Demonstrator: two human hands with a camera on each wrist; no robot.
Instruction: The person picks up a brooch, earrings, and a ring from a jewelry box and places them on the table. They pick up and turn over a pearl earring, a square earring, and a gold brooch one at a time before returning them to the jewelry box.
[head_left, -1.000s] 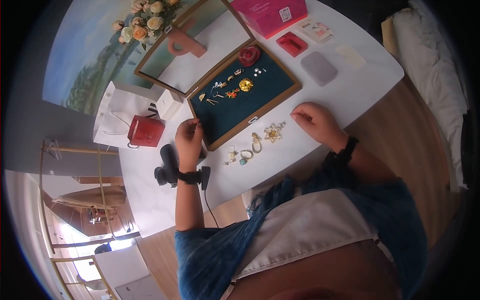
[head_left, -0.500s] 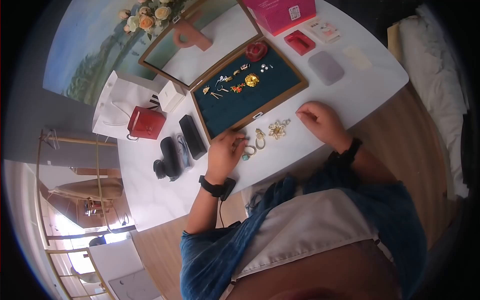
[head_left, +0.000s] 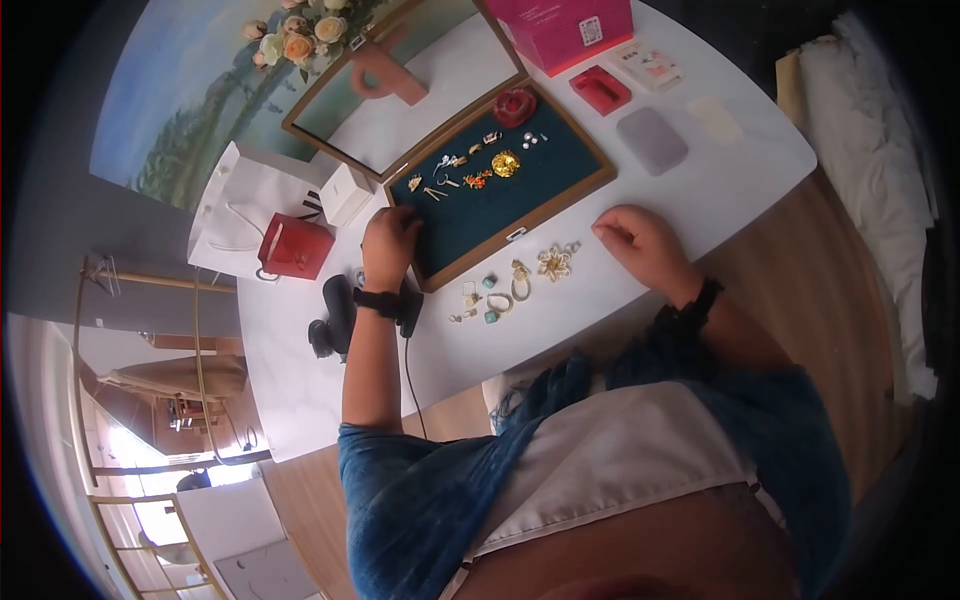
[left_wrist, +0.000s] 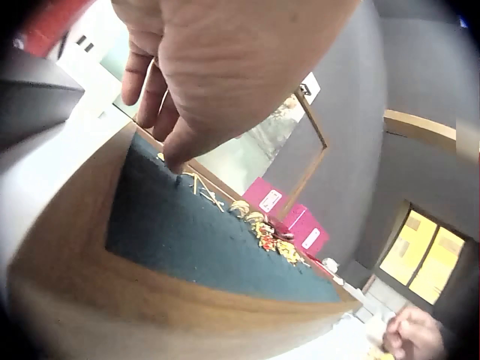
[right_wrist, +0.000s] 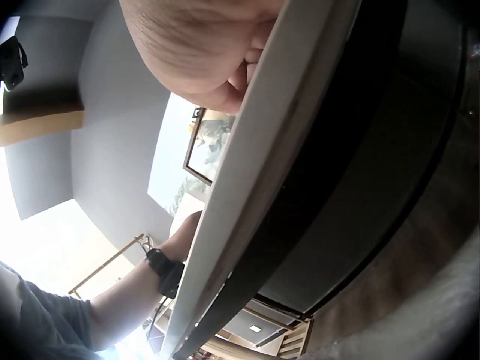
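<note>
My left hand (head_left: 388,245) reaches over the left end of a wooden jewelry box (head_left: 516,234). Its fingertips come down at the teal lining (left_wrist: 187,240), right beside a small dark spot; I cannot tell whether they pinch anything. Gold earrings and brooches, among them a round gold piece (head_left: 506,164), lie along the back of the lining. On the table in front, a row holds a small turquoise piece (head_left: 489,281), a hoop with a turquoise end (head_left: 496,308), a gold hoop (head_left: 520,283) and a flower brooch (head_left: 554,262). My right hand (head_left: 645,243) rests loosely curled on the table, holding nothing.
The box's glazed lid (head_left: 290,126) stands raised at the back. Left of it are a white box (head_left: 346,196), a red bag (head_left: 297,247) and a black case (head_left: 340,308). A pink box (head_left: 563,32), a red case (head_left: 600,90) and a grey pad (head_left: 652,139) stand to the right.
My left hand went from the box's left end to the jewelry row and back. The small turquoise piece now lies above the turquoise-ended hoop. My right hand has stayed put.
</note>
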